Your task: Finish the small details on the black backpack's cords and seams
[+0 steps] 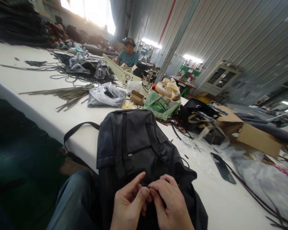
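A black backpack (136,134) lies at the front edge of the white table, with two straps running down its flap and a zipper across the front. One shoulder strap (81,126) loops out over the table edge at its left. Over the lower part of the bag, my left hand (132,198) has its thumb and fingers pinched together. My right hand (169,198) pinches close beside it, the fingertips of both nearly meeting. Something small and dark shows between the fingertips, too small to name.
On the white table (84,111) lie a bundle of strips (69,92), a plastic bag (107,95), a green package (162,103) and a phone (223,167). A cardboard box (259,137) and clear plastic (266,182) stand right. Across the table sits a person (128,56).
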The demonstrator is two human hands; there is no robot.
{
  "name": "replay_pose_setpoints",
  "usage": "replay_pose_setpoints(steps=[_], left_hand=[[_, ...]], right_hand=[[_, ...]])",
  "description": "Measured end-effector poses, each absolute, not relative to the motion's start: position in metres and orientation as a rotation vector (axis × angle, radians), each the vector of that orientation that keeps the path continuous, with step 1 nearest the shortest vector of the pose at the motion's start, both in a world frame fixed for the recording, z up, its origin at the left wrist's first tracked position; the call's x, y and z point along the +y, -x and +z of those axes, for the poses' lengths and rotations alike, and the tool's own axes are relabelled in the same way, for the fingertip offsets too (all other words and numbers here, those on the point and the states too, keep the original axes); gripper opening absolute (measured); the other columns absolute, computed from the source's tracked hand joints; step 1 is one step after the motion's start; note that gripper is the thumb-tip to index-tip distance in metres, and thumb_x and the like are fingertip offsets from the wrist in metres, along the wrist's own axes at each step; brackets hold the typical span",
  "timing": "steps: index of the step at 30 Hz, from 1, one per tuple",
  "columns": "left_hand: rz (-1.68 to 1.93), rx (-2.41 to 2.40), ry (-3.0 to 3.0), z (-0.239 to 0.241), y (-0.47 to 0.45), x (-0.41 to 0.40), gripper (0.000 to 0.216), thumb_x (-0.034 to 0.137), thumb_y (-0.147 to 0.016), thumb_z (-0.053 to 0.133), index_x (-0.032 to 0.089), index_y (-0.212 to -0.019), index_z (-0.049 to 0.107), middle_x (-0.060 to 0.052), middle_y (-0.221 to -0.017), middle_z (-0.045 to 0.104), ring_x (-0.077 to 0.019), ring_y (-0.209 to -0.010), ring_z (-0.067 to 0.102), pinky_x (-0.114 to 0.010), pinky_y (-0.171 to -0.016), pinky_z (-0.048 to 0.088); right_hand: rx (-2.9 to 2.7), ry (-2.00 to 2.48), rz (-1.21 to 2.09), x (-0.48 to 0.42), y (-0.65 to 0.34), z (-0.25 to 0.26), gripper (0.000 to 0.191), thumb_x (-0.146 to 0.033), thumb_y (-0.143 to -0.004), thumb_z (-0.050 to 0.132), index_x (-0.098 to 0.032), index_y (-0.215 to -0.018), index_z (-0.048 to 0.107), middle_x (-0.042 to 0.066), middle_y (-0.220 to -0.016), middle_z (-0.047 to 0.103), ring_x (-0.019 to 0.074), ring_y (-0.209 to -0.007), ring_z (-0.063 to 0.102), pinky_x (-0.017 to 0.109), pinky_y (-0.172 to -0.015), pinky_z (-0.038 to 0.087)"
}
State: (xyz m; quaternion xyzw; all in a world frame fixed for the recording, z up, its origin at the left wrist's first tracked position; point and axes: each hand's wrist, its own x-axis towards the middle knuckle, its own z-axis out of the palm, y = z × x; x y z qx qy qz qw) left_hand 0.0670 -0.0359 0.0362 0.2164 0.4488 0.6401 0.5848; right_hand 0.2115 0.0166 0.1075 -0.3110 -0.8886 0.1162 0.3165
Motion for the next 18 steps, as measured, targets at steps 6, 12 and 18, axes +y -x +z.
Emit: replay_pose_setpoints(steps=[6,12,18], left_hand=[[1.438,1.083,-0.644,0.048,-0.067,-0.037,0.054,0.068,-0.095,0.082,0.017,-0.106,0.091,-0.004,-0.056,0.069,-0.0083,-0.048,0.046,-0.019,-0.048,0.035],[1.462,1.114,-0.696,0.056,-0.070,-0.038,0.048,0.065,-0.099,0.078,0.018,-0.099,0.089,-0.001,-0.050,0.066,-0.0085,-0.043,0.043,-0.021,-0.044,0.030],[1.446,1.123,-0.657,0.043,-0.072,-0.038,0.057,0.070,-0.099,0.077,0.014,-0.102,0.088,0.002,-0.046,0.057,-0.0080,-0.041,0.045,-0.021,-0.047,0.032]], right_hand=[[-2.342,0.797,0.234,0.016,-0.218,0.101,0.022,-0.002,-0.105,0.054,-0.022,-0.108,0.064,-0.002,-0.085,0.071,0.0144,-0.072,0.069,0.042,-0.092,0.056],[-2.276,0.809,0.196,0.013,-0.217,0.093,0.021,-0.003,-0.106,0.056,-0.022,-0.107,0.064,-0.004,-0.083,0.073,0.0121,-0.068,0.071,0.041,-0.097,0.052],[-2.254,0.776,0.064,0.012,-0.208,0.089,0.024,0.001,-0.103,0.055,-0.020,-0.098,0.064,-0.005,-0.080,0.074,0.0094,-0.066,0.072,0.039,-0.101,0.047]])
